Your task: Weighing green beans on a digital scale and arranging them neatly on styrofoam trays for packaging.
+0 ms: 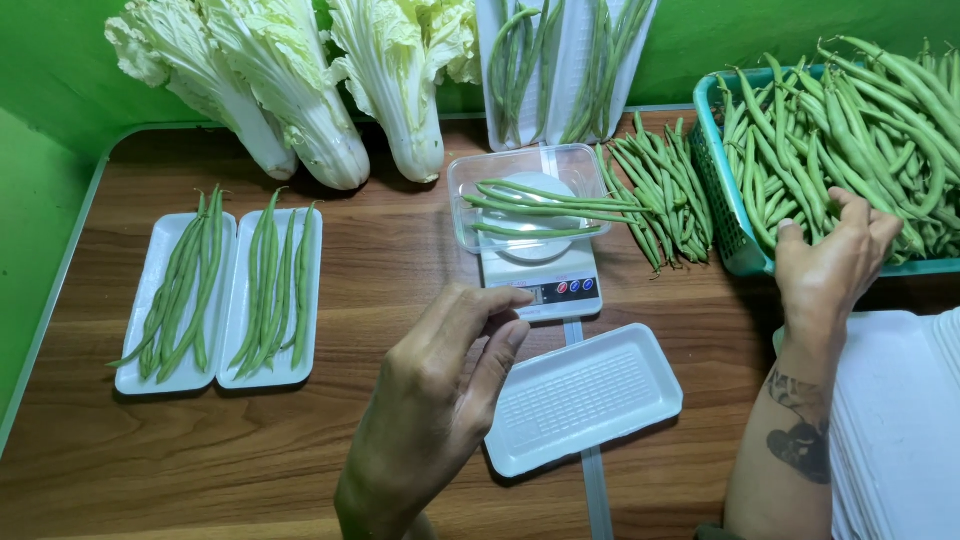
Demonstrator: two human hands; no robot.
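Note:
My left hand (440, 385) hovers over the wooden table, fingers loosely curled and holding nothing, just left of an empty white foam tray (585, 395). My right hand (830, 265) reaches into a teal basket (725, 225) heaped with green beans (850, 130), fingers resting on the beans. Between the hands stands a small white kitchen scale (545, 285) bearing a clear plastic container (465, 195) with a few long green beans (545, 205) in it.
Two white trays filled with beans (215, 290) lie at the left. Napa cabbages (300, 90) lean on the green back wall, beside two upright bean trays (560, 60). Loose beans (665, 195) lie next to the basket. A stack of foam trays (900, 420) sits at the right.

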